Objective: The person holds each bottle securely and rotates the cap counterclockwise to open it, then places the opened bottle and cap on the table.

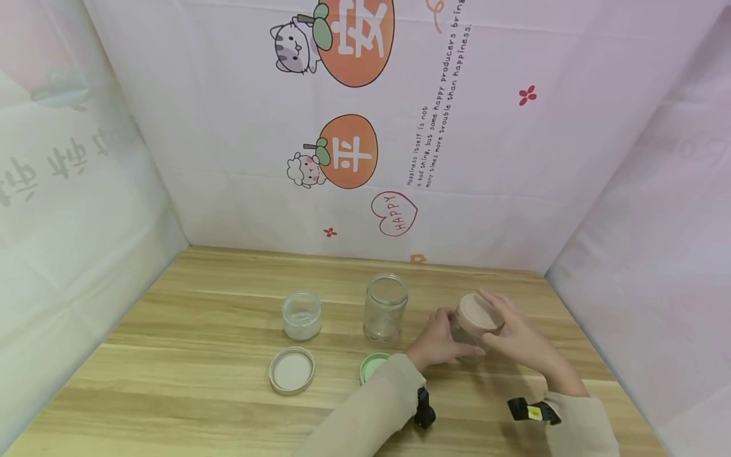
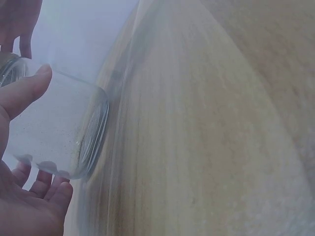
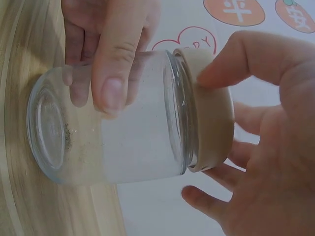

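Note:
A clear glass jar (image 3: 142, 152) stands at the right of the table, a beige lid (image 1: 478, 312) seated over its mouth. My left hand (image 1: 436, 343) holds the jar's body, with the thumb on the near side and the fingers round the far side. From the right, my right hand (image 1: 522, 339) grips the lid by its rim. In the right wrist view a thin gap shows between part of the lid's edge and the glass. A few dark specks show near the jar's base.
A tall lidless glass jar (image 1: 384, 314) stands left of my hands, with a green lid (image 1: 372, 366) before it, partly behind my left sleeve. Farther left are a short lidless glass jar (image 1: 301, 317) and another beige lid (image 1: 292, 371). Printed cloth walls (image 1: 240, 158) enclose the wooden table (image 1: 171, 381).

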Demonstrator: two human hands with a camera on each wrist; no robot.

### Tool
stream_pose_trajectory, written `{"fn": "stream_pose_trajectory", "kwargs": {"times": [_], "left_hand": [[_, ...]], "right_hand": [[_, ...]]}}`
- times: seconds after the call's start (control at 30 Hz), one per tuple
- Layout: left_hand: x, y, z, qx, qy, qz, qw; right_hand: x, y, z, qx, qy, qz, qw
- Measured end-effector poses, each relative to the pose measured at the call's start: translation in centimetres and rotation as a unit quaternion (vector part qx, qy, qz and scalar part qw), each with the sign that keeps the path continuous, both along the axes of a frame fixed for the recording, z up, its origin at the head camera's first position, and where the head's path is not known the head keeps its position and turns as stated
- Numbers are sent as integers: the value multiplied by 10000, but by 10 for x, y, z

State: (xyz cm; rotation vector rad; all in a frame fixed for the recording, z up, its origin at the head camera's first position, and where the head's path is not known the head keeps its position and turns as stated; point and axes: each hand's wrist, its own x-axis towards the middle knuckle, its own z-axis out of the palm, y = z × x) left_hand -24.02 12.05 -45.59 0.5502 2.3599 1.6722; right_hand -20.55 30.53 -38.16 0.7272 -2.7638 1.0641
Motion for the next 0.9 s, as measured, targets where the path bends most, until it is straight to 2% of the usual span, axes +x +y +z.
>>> {"fn": "stream_pose_trajectory", "kwargs": {"times": [0.2, 0.47, 0.6, 0.77, 0.9], "left_hand": [[1, 0, 0, -28, -36, 31, 10000], [1, -2, 2, 97, 18, -13, 10000], [0, -1, 0, 139, -43, -61, 9999], [-1, -1, 0, 91, -41, -44, 9999], [0, 0, 1, 134, -42, 0, 9999]], "right_hand": [[-1, -1, -4, -134, 72, 115, 9998], [-2, -10, -2, -104, 55, -345, 9993], [-2, -16, -1, 312, 175, -887, 9954], [-2, -22, 1, 1126, 478, -1538, 9805], [-1, -25, 2, 1511, 588, -1824, 9698]]}}
